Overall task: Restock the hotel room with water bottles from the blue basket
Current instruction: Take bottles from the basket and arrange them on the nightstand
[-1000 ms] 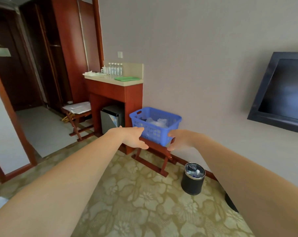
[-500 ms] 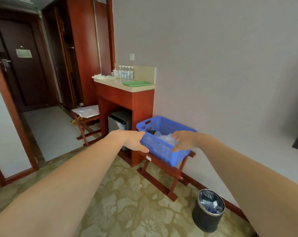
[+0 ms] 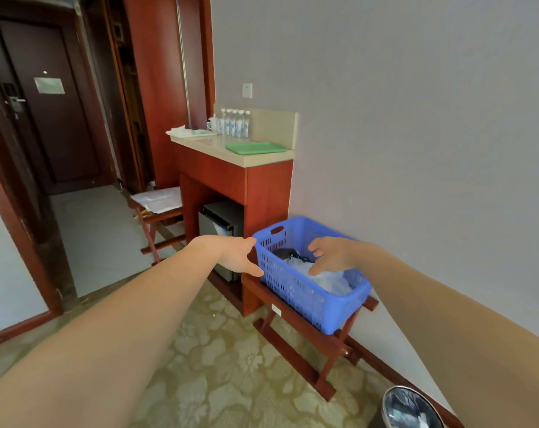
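Note:
A blue basket (image 3: pixel 311 299) sits on a red wooden luggage rack (image 3: pixel 296 316) against the wall. It holds crumpled clear plastic (image 3: pixel 326 278) and something dark. My left hand (image 3: pixel 238 254) is at the basket's near left rim, fingers apart, touching or nearly touching it. My right hand (image 3: pixel 331 254) hovers over the basket's inside, fingers spread and curved, holding nothing. Several water bottles (image 3: pixel 234 123) stand at the back of the counter (image 3: pixel 206 148) beyond.
A green tray (image 3: pixel 255 147) and white cloths lie on the counter. A mini fridge (image 3: pixel 220 225) sits under it. A second wooden rack with papers (image 3: pixel 158 202) stands left. A black bin (image 3: pixel 411 407) is at the lower right. The dark door (image 3: pixel 55 103) is far left.
I have come closer to the basket. My right hand has moved from the basket's near edge to above its inside. My left hand stays at the left rim.

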The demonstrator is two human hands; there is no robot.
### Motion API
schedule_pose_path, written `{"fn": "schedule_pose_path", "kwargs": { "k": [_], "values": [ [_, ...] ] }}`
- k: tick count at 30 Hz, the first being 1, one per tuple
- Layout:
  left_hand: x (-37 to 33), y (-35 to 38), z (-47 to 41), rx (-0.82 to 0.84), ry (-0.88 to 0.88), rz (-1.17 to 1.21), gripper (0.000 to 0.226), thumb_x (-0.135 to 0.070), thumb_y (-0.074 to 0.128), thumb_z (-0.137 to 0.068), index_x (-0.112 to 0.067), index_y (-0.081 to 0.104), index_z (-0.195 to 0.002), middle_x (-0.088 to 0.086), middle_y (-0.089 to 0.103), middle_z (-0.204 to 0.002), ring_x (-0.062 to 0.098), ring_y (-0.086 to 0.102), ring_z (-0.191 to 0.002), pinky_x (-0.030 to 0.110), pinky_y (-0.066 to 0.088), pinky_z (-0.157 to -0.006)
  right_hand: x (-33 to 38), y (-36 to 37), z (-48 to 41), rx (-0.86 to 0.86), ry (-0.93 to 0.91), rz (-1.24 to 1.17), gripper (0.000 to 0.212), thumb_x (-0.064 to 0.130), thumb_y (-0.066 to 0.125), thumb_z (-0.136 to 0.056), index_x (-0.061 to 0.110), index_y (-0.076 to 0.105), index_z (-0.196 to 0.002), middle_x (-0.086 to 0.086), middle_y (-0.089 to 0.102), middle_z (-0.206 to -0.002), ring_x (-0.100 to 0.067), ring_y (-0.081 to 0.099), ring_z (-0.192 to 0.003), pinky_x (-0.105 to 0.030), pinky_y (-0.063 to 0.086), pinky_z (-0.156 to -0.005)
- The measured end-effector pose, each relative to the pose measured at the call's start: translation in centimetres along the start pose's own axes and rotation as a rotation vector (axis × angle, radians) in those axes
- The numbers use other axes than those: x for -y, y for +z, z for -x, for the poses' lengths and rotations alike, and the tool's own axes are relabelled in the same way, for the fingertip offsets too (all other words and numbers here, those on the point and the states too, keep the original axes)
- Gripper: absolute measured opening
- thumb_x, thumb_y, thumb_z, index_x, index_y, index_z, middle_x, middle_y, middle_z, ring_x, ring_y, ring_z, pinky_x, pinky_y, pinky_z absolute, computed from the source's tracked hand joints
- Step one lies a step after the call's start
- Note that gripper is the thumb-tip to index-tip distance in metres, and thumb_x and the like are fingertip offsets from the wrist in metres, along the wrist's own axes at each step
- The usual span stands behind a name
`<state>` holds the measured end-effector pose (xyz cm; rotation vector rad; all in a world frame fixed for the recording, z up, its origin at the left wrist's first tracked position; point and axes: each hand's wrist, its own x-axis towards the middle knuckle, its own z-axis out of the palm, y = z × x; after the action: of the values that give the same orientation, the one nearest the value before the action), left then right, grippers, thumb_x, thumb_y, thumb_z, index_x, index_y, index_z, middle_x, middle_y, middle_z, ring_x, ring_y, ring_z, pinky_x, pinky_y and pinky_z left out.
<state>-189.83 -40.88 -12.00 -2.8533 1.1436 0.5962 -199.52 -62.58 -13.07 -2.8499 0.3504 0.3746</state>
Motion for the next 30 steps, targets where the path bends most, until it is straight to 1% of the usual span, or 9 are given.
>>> {"fn": "schedule_pose_path", "kwargs": {
  "k": [3,7,11,13,15,17,23,27,30],
  "values": [
    [1.8,-2.4,-4.9,-0.004,0.021,-0.009,0.098,-0.062,0.051,-0.091,-0.018,-0.007,-0.156,0.002,0.008,-0.164,0.022,0.022,-0.147,0.037,0.025,-0.117,-0.5,-1.9,-4.9,-0.028,0.02,-0.051,0.075,0.035,0.067,-0.088,0.015,0.028,-0.15,-0.004,0.036,-0.153,-0.025,0.039,-0.137,-0.042,0.035,-0.111],
    [4.4,-6.4,-12.0,-0.001,0.058,-0.048,0.098,-0.061,0.05,-0.091,-0.016,-0.009,-0.156,0.002,0.0,-0.164,0.02,0.01,-0.15,0.036,0.016,-0.119,-0.9,-4.9,-12.1,-0.059,0.062,-0.088,0.074,0.034,0.067,-0.088,0.015,0.03,-0.149,-0.004,0.036,-0.153,-0.025,0.039,-0.137,-0.042,0.033,-0.112],
    [6.2,-9.1,-17.9,-0.011,0.088,-0.132,0.093,-0.061,0.047,-0.093,-0.015,-0.005,-0.156,0.002,0.003,-0.164,0.021,0.007,-0.151,0.048,0.007,-0.118,-1.0,-6.2,-18.3,-0.061,0.079,-0.113,0.075,0.033,0.066,-0.09,0.014,0.027,-0.151,-0.004,0.033,-0.155,-0.025,0.036,-0.14,-0.041,0.03,-0.114],
    [6.6,-9.8,-20.7,-0.004,0.116,-0.147,0.09,-0.06,0.047,-0.094,-0.013,0.001,-0.156,0.004,0.01,-0.163,0.024,0.013,-0.149,0.052,0.01,-0.116,-1.6,-6.4,-21.0,-0.038,0.097,-0.123,0.074,0.034,0.066,-0.09,0.015,0.027,-0.15,-0.004,0.033,-0.155,-0.026,0.036,-0.139,-0.044,0.031,-0.114],
    [6.9,-10.2,-23.3,0.004,0.147,-0.148,0.087,-0.057,0.047,-0.095,-0.01,0.007,-0.155,0.006,0.02,-0.16,0.026,0.024,-0.145,0.051,0.017,-0.114,-2.4,-6.4,-23.4,-0.023,0.113,-0.137,0.073,0.035,0.066,-0.09,0.016,0.027,-0.15,-0.003,0.034,-0.154,-0.026,0.037,-0.139,-0.045,0.032,-0.113],
    [7.1,-10.5,-26.1,0.015,0.166,-0.143,0.085,-0.056,0.047,-0.095,-0.01,0.008,-0.155,0.007,0.023,-0.159,0.027,0.028,-0.143,0.052,0.018,-0.113,-3.6,-6.6,-25.9,-0.007,0.129,-0.126,0.073,0.035,0.065,-0.091,0.016,0.027,-0.15,-0.003,0.033,-0.155,-0.026,0.037,-0.139,-0.044,0.032,-0.113],
    [7.6,-10.6,-36.0,0.097,0.19,-0.112,0.09,-0.058,0.047,-0.095,-0.013,-0.002,-0.156,0.003,0.008,-0.164,0.025,0.015,-0.149,0.055,0.009,-0.118,-8.5,-6.8,-33.6,0.033,0.179,-0.096,0.075,0.037,0.065,-0.09,0.013,0.027,-0.15,-0.005,0.033,-0.155,-0.026,0.037,-0.139,-0.041,0.032,-0.113],
    [6.5,-10.1,-43.9,0.14,0.219,-0.082,0.09,-0.056,0.047,-0.095,-0.009,0.001,-0.156,0.007,0.009,-0.163,0.027,0.018,-0.148,0.051,0.019,-0.117,-12.6,-6.9,-39.3,0.073,0.195,-0.111,0.075,0.037,0.066,-0.088,0.013,0.029,-0.149,-0.004,0.035,-0.154,-0.025,0.038,-0.138,-0.04,0.033,-0.112],
    [5.6,-8.8,-49.1,0.216,0.223,-0.052,0.09,-0.054,0.047,-0.096,-0.009,-0.005,-0.155,0.006,0.001,-0.164,0.024,0.012,-0.15,0.044,0.021,-0.118,-15.5,-6.5,-43.0,0.116,0.215,-0.122,0.073,0.036,0.067,-0.087,0.013,0.033,-0.148,-0.004,0.038,-0.152,-0.025,0.041,-0.136,-0.041,0.034,-0.112]
  ]
}}
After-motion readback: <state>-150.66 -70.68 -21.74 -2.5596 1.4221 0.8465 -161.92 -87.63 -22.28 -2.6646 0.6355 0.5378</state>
